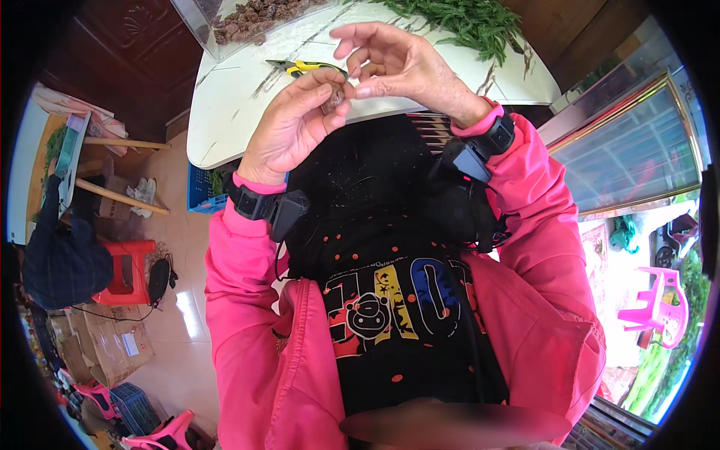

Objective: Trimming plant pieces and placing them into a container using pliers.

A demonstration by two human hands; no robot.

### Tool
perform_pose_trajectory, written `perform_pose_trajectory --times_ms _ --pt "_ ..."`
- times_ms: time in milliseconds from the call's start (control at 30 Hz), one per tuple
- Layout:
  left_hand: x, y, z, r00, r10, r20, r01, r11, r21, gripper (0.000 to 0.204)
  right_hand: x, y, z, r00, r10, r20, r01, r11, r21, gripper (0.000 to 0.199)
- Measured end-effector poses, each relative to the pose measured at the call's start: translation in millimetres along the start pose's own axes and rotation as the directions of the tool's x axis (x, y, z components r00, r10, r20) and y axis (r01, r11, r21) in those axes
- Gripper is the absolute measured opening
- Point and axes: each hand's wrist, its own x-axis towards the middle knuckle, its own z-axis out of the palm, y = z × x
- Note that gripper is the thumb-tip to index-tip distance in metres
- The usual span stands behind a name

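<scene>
My left hand (296, 124) is closed around a small brown pinecone (332, 99), held between thumb and fingers just over the table's near edge. Close against it, my right hand (405, 71) brings its thumb and forefinger together beside the pinecone; anything thin between them is too small to make out. The other fingers of that hand are loosely curled. Yellow-and-black pliers (304, 67) lie on the white table (225, 105), partly behind my left fingers.
A clear plastic box (217, 46) of brown pinecones stands at the far left of the table. Green artificial pine sprigs (480, 26) are piled at the far right. Below the left edge sits a blue crate (201, 191); a red stool (127, 274) stands farther left.
</scene>
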Motion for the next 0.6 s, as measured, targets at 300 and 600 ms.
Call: perform_pose_trajectory --times_ms 300,600 --pt "2.8 -9.2 5.8 0.923 0.330 -0.198 -0.253 0.907 0.336 0.019 -7.8 12.4 21.7 0.970 -0.025 -0.243 -0.032 0.973 -0.227 0.026" --pt "5.3 -13.0 2.3 0.907 0.364 -0.209 -0.248 0.866 0.433 0.018 -2.5 27.9 20.8 0.944 -0.123 -0.307 0.013 0.942 -0.336 0.015"
